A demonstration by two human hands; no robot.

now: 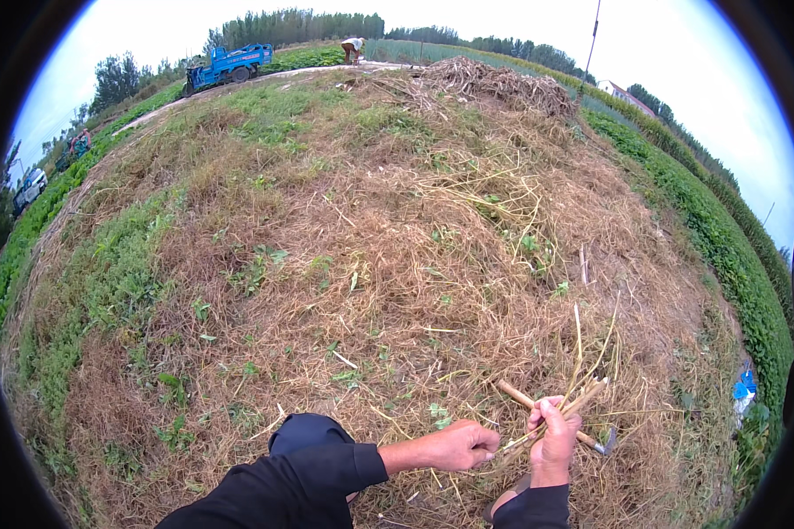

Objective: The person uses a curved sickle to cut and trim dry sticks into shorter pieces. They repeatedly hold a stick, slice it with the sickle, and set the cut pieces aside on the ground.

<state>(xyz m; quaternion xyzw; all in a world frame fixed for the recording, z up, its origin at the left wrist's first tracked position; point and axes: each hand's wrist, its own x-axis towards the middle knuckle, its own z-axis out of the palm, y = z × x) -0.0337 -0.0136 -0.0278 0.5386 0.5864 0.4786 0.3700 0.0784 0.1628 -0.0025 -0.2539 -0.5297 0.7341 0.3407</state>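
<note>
My right hand is shut around a small bundle of dry, yellowish plant stalks, whose upper ends spread away from me. Close by on the left, my left hand has its fingers curled in at the lower ends of the stalks and seems to pinch a thin one. Behind my right hand runs the wooden handle of a sickle or small hoe. Its metal blade shows on the right, over the dry grass; the handle's middle is hidden by my hand.
Dry cut grass covers the ground, with loose vine stems further off. A heap of dry stalks, a blue cargo tricycle and a bent-over person are at the back. Green crop rows border the right.
</note>
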